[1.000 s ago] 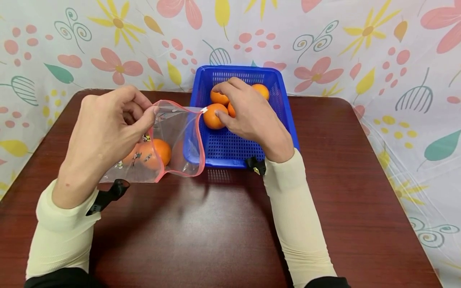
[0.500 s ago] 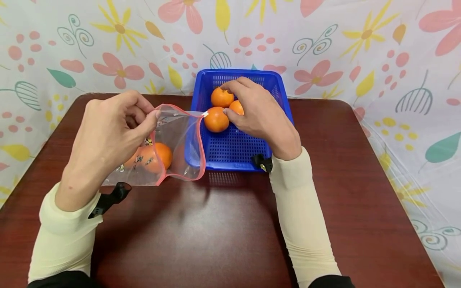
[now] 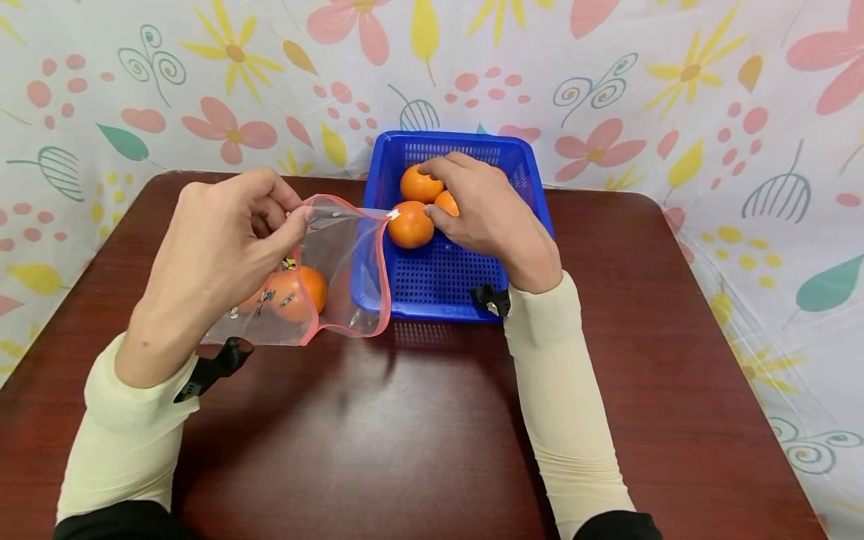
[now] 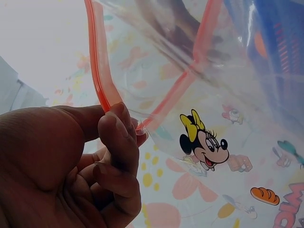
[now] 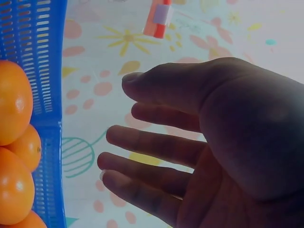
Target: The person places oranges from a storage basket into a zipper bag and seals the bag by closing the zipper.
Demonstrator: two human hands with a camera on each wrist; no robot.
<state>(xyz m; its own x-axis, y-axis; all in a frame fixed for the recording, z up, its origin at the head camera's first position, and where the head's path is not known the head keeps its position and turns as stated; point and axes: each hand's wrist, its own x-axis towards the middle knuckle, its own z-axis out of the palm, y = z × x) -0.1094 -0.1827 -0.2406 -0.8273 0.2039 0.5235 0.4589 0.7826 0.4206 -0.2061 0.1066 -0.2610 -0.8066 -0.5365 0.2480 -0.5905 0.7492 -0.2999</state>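
My left hand [image 3: 219, 262] pinches the pink-edged mouth of a clear zip bag [image 3: 385, 281] between thumb and fingers. Through its film show oranges [image 3: 293, 292] lying at the bottom. A cartoon mouse print [image 4: 209, 147] marks the film in the left wrist view. To the right, a blue plastic basket [image 3: 439, 310] holds several oranges [image 3: 412, 225], one partly hidden behind my right hand [image 3: 482, 206]. That hand hovers above them with fingers spread and bent slightly; in the right wrist view nothing lies between fingers [image 5: 152, 142] and thumb.
Both stand on a dark red-brown table [image 3: 378, 450]. A flower-printed cloth [image 3: 594, 90] hangs behind and around it. The bag's white slider [image 3: 394, 215] overlaps the basket's left side in the head view. Black straps sit at both wrists.
My right hand has shifted slightly right, away from the nearest orange, with no orange lifted. The left hand keeps its pinch on the bag. The head view has shifted slightly.
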